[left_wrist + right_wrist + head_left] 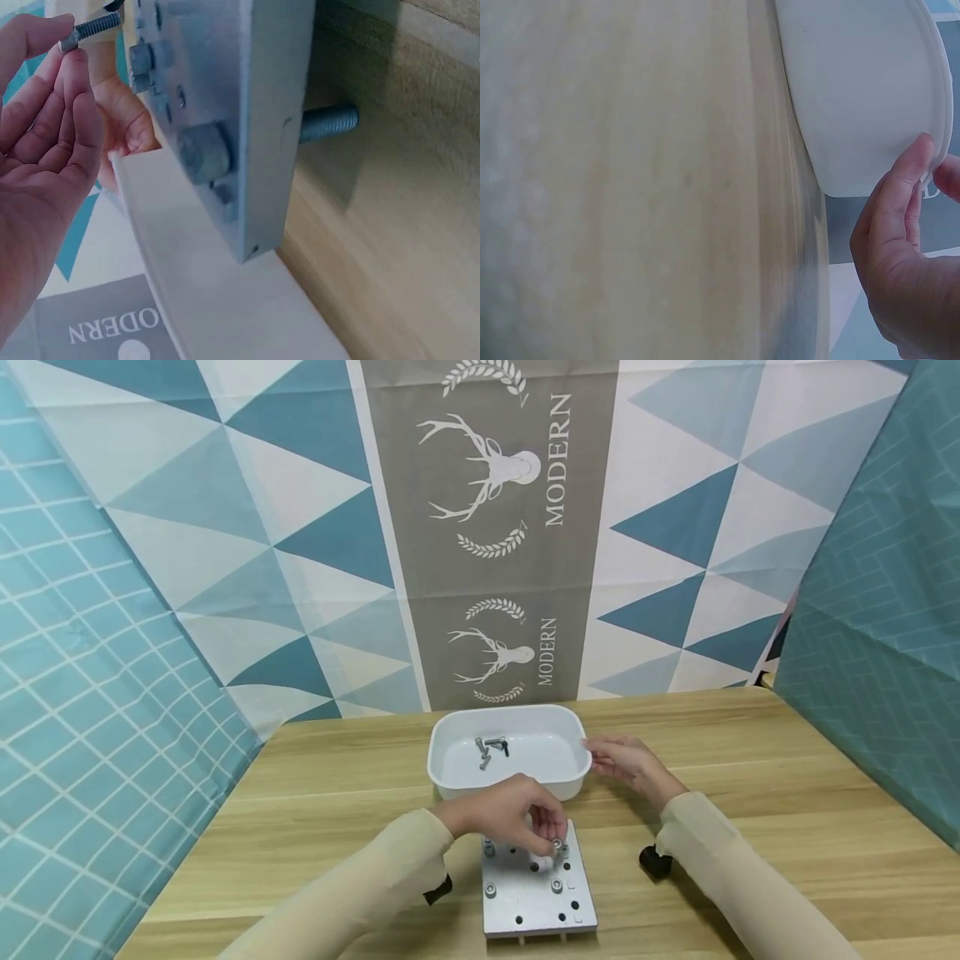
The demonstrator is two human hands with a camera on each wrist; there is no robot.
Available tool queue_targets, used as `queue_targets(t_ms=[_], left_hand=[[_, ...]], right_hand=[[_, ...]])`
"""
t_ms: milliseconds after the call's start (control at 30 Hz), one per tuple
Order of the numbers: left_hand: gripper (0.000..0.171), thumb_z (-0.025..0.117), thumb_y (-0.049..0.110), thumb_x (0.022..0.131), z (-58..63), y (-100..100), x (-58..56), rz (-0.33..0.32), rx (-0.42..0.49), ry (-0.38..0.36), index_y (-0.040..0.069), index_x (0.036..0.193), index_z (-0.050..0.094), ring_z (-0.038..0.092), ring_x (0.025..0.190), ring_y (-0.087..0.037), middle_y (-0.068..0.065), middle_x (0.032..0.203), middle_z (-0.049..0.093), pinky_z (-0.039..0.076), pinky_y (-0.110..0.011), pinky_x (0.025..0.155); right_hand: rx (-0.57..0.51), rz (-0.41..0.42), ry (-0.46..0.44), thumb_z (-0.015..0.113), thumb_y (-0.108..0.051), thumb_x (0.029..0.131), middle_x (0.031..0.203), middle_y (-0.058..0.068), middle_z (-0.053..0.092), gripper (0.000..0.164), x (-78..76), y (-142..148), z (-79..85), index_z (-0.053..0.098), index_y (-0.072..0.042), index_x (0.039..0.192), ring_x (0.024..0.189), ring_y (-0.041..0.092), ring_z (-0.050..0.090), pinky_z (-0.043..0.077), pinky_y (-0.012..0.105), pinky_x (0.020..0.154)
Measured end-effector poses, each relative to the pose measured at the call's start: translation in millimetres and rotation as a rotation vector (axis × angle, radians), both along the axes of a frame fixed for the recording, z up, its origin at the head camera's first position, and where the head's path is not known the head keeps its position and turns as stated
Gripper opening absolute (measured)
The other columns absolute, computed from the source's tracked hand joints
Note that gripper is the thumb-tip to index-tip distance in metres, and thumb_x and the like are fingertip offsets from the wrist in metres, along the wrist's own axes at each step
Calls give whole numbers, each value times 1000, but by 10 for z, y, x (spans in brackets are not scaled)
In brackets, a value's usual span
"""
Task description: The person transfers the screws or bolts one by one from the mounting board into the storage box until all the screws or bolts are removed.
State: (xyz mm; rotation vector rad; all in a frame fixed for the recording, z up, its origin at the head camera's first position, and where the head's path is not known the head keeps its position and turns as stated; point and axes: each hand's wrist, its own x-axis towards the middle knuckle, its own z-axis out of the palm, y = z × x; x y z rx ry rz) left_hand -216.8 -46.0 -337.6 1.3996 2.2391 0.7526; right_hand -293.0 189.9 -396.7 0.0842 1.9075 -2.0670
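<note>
My left hand (pixel 517 814) is over the far part of a silver metal plate (pixel 536 906) and pinches a socket head bolt (pixel 91 28) between thumb and fingertips. In the left wrist view the bolt's threaded end points away from the fingers. Several bolts stand in holes of the plate, among them a bolt (pixel 491 889) on the left side, and threaded ends stick out underneath. Other holes show dark. At the right end of a white plastic tray (pixel 456 723), my right hand (pixel 626 760) holds the rim between thumb and fingers (pixel 904 180).
Several loose bolts (pixel 484 752) lie inside the tray, left of its middle. Both stand on a wooden table (pixel 315 827), the tray behind the plate. A patterned cloth (pixel 480 568) hangs behind the table, with blue cloths at the sides.
</note>
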Motion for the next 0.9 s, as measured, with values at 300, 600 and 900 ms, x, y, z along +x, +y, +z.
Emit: queue_targets(t_ms=[300,600,900], left_hand=[[13,73,6,78,64,-132,-37,49,61,1,7,91,69,54,72,7,-4,84,70,52,-13,72],[9,70,5,80,85,-240,-61,83,77,33,9,89,69,55,71,6,-1,82,69,52,-14,71],[8,70,5,80,135,-371,-153,149,84,65,8,87,69,56,71,4,-2,80,69,53,-15,72]], right_hand=[[16,-6,9,57,-7,93,78,-3,67,50,12,-5,25,39,20,131,73,5,65,56,17,71],[55,-40,-12,60,-9,92,77,-2,66,49,77,-24,26,43,17,129,71,6,64,56,17,69],[14,-26,-7,61,-8,91,76,-2,68,44,81,-12,50,47,15,126,69,6,65,56,16,68]])
